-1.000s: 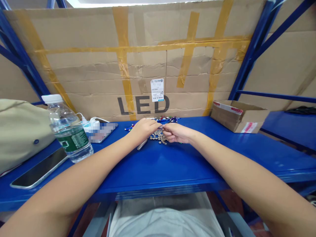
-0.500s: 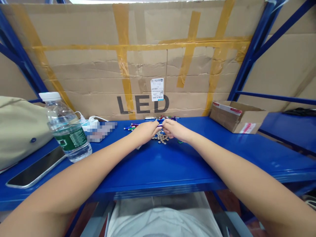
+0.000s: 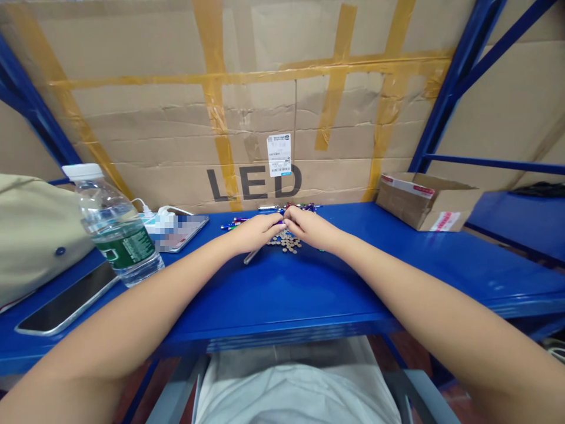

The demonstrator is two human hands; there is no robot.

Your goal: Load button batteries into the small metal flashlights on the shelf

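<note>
Left hand [image 3: 256, 234]: palm down, fingers close together, tips meeting those of the right hand [image 3: 309, 229] just above a low, loose heap of small round brass-coloured discs [image 3: 285, 242]. Any item pinched between the fingertips [image 3: 279, 222]: too small to tell. Location of heap: on a blue steel shelf [image 3: 282, 291], directly beneath both hands. Just below left hand: one thin silver rod [image 3: 253, 256]. Behind the hands: slim multicoloured metal tubes [image 3: 291, 207], scattered. Farther left: water bottle [image 3: 115, 232], smartphone [image 3: 66, 297], khaki bag [image 3: 30, 224]. Farther right: open cardboard box [image 3: 424, 203]. Backdrop: taped carton [image 3: 251, 118], printed "LED".
</note>
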